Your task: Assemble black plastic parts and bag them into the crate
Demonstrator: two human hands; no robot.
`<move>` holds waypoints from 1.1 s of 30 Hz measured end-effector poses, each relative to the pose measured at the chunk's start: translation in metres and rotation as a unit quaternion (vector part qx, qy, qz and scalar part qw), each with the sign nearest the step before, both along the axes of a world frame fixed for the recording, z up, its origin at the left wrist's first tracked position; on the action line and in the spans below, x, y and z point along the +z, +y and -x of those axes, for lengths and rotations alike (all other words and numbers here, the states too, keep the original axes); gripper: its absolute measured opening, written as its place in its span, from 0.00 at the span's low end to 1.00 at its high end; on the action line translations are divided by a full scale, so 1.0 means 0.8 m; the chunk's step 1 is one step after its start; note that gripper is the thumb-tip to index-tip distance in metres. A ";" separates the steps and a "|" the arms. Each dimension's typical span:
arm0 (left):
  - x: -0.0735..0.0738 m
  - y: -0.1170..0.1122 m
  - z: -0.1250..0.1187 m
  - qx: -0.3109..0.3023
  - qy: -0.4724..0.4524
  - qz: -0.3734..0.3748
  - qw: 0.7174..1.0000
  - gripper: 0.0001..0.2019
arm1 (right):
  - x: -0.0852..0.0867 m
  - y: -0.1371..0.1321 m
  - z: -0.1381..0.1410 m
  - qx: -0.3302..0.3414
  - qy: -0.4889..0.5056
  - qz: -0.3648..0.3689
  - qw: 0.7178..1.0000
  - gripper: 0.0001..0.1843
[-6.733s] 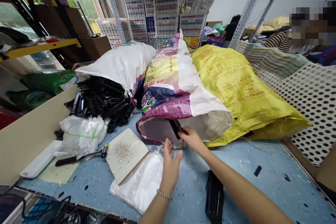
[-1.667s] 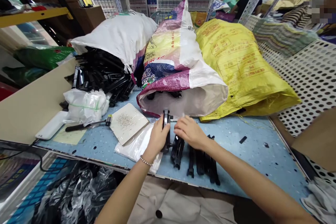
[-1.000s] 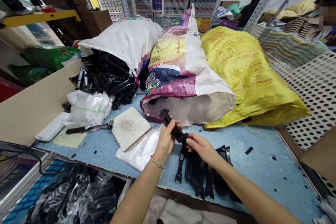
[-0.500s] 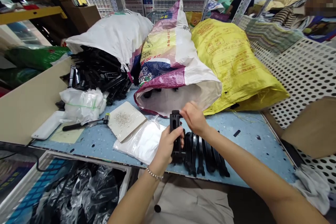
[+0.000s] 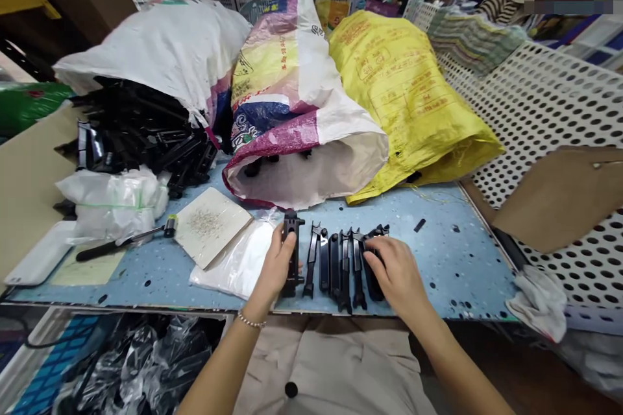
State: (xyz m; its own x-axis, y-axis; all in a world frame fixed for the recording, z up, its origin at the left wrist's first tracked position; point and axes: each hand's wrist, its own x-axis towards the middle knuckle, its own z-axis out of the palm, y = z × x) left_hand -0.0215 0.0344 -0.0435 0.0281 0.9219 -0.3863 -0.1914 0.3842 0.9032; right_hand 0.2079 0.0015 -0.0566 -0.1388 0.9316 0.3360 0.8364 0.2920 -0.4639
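Observation:
My left hand (image 5: 275, 259) is wrapped around a black plastic piece (image 5: 291, 237) with small side prongs, held upright over the front of the table. To its right lies a row of several slim black plastic parts (image 5: 344, 269), some with forked ends. My right hand (image 5: 396, 272) is at the right end of this row, thumb and fingers curled onto the last black part (image 5: 374, 282). That part's upper end is partly hidden by the fingers.
Behind the hands lies an open woven sack (image 5: 302, 123), between a white sack (image 5: 160, 45) spilling black parts and a yellow sack (image 5: 403, 97). A square board (image 5: 209, 227), a plastic-wrapped packet (image 5: 238, 259) and a small hammer (image 5: 121, 243) lie left. A perforated white panel (image 5: 549, 117) borders the right.
My right hand has left the top of the black piece and come down to the right end of the row. My left hand still holds the piece, now lower. The view has shifted.

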 end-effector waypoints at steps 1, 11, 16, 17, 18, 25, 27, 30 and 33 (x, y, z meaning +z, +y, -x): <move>-0.007 0.000 -0.001 -0.016 -0.004 0.032 0.999 0.28 | -0.012 0.000 -0.016 -0.036 0.004 0.000 0.999 0.19; 0.021 -0.023 0.020 -0.249 -0.117 0.188 0.943 0.34 | 0.046 0.018 0.004 0.210 -0.045 -0.036 0.976 0.28; 0.033 -0.057 0.047 -0.347 -0.027 0.118 0.930 0.34 | 0.061 0.002 0.042 0.396 -0.036 0.001 0.918 0.20; 0.026 -0.057 0.051 -0.276 0.046 0.053 0.959 0.30 | 0.057 0.003 0.044 0.372 -0.014 0.035 0.927 0.20; 0.018 -0.056 0.054 -0.198 0.126 -0.014 0.972 0.25 | 0.052 0.004 0.045 0.334 0.020 0.073 0.939 0.21; -0.030 -0.032 0.086 -0.062 0.415 -0.155 0.894 0.06 | 0.028 0.010 0.081 0.091 0.470 0.334 0.812 0.22; -0.031 -0.023 0.098 -0.069 0.382 -0.140 0.911 0.08 | 0.025 0.010 0.095 0.069 0.544 0.346 0.761 0.20; -0.029 -0.013 0.112 -0.033 0.309 -0.108 0.944 0.14 | 0.024 0.013 0.111 0.048 0.611 0.364 0.702 0.17; -0.026 -0.009 0.118 -0.019 0.191 -0.065 0.979 0.16 | 0.026 0.022 0.126 0.053 0.663 0.370 0.649 0.14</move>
